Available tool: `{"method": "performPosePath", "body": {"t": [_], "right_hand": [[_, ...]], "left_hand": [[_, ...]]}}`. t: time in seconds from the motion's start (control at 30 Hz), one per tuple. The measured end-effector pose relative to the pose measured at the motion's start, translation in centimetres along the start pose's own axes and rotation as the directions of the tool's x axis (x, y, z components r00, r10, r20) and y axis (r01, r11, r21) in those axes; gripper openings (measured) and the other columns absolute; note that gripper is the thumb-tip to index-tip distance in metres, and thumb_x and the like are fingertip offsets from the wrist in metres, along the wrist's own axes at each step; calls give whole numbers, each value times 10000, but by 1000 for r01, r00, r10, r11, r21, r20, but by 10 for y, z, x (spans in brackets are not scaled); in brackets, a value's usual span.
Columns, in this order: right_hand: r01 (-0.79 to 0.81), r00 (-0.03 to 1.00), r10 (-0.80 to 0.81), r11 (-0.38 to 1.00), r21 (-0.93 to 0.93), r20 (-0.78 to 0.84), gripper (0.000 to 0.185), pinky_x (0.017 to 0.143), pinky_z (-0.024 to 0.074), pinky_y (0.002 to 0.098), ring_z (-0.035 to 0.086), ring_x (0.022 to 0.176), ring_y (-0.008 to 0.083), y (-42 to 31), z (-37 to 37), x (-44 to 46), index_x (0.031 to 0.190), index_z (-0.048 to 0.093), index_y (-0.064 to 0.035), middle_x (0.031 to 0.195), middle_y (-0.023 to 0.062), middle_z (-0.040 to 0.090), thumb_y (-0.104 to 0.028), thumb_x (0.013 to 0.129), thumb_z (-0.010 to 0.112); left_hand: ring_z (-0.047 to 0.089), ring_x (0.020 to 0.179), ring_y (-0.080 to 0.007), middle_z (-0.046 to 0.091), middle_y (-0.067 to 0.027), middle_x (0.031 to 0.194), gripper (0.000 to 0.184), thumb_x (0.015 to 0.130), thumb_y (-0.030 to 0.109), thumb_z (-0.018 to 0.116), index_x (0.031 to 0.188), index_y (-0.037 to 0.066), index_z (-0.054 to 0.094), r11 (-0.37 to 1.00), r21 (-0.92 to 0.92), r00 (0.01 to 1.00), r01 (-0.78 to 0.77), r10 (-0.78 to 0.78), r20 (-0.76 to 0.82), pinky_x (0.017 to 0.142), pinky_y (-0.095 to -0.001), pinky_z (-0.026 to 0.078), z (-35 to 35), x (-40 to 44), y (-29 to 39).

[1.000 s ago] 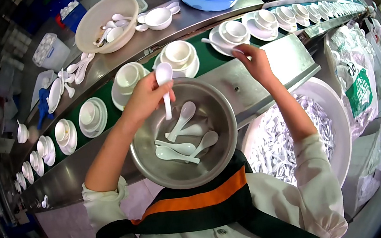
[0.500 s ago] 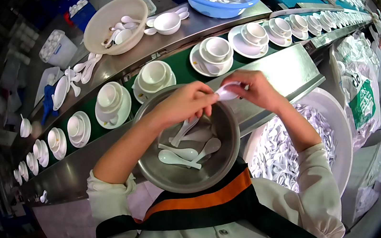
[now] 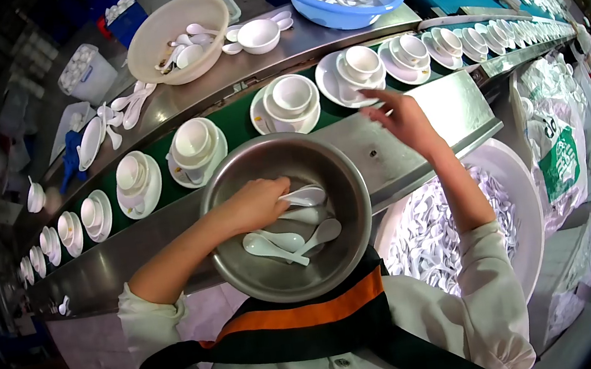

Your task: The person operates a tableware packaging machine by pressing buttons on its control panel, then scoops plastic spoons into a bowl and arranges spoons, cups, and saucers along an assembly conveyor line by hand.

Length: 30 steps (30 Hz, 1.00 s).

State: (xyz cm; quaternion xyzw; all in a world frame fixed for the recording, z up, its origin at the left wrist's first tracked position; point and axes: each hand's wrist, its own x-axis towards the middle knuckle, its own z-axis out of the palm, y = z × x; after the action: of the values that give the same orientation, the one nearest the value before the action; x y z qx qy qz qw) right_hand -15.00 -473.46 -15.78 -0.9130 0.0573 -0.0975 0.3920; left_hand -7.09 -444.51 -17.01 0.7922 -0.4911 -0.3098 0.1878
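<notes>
My left hand (image 3: 260,202) is inside a steel bowl (image 3: 243,270), its fingers closed on the handle end of a white soup spoon (image 3: 306,196). Several other white spoons (image 3: 274,245) lie at the bottom of that bowl. My right hand (image 3: 404,121) is raised over the metal ledge, fingers apart, with nothing visible in it. Its fingertips are close to the front edge of a saucer carrying a white cup (image 3: 361,62). Left of that stands another cup-and-saucer set (image 3: 291,95).
A green conveyor belt (image 3: 233,134) carries a row of stacked white sets. Behind it are a beige basin (image 3: 144,51) and a blue basin (image 3: 344,17) with spoons. A large tub (image 3: 533,228) full of spoons stands at my right, beside a plastic sack (image 3: 559,157).
The sets on the belt have shifted left. My right hand has let go of its spoon and moved right. My left hand has lowered into the steel bowl.
</notes>
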Motion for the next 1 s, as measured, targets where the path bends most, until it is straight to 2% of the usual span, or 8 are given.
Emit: {"method": "performPosePath", "body": {"t": [0.07,0.2,0.27,0.33,0.57,0.73,0.87,1.0], "right_hand": [[177,957,-222,958,224,190,414,643,486,301,611,771,218,-34,0,-21,1142,554,-81,957,128,618,-257,777,640],[528,841,-504,844,-96,196,315,654,479,302,598,741,210,-24,-14,-31,1066,583,-72,792,70,603,-220,790,622],[500,860,-481,861,-94,168,239,609,481,306,607,681,191,-10,-30,-31,1020,591,-53,762,96,603,-171,812,595],[-49,999,44,953,299,23,196,549,477,305,601,579,188,18,-48,-32,982,602,-26,691,134,595,-129,817,578],[-417,902,429,893,168,-42,361,483,483,294,611,522,184,169,-62,41,922,610,63,630,139,604,-285,839,559],[-226,973,220,970,-93,-73,438,500,486,261,616,551,144,122,-99,26,1044,577,45,651,116,618,-336,829,587],[-214,904,-32,829,516,425,281,539,483,224,563,650,86,79,-136,-7,1078,567,-18,880,39,592,-200,864,553],[-238,957,107,818,523,269,176,562,512,219,565,636,86,119,-143,-4,1010,575,11,823,56,588,-27,846,524]], "left_hand": [[586,570,-255,599,-119,639,177,800,186,557,843,23,502,989,-111,995,-95,94,-15,549,-365,438,-15,11,22],[472,493,-71,520,-18,554,218,830,225,572,780,20,517,905,-425,999,35,-16,48,451,-235,361,-45,48,75],[436,461,-47,491,11,534,240,841,233,573,726,28,524,849,-517,993,110,-77,84,421,-216,328,-44,60,72],[406,437,-32,471,25,516,252,846,242,574,707,37,526,803,-586,994,109,-81,74,401,-203,300,-40,73,73],[402,448,-30,465,21,508,243,845,219,574,695,36,514,801,-585,990,126,-67,121,410,-198,286,-31,109,104],[386,438,-28,463,26,506,252,849,216,566,673,47,506,811,-573,993,117,-116,39,410,-196,277,-42,132,125],[365,420,-28,459,25,505,270,863,241,550,680,49,503,806,-590,994,56,-98,-40,404,-188,268,-36,177,144],[438,455,-65,500,-12,531,300,842,298,571,734,23,515,707,-706,969,48,-204,-138,429,-231,346,-25,201,149]]}}
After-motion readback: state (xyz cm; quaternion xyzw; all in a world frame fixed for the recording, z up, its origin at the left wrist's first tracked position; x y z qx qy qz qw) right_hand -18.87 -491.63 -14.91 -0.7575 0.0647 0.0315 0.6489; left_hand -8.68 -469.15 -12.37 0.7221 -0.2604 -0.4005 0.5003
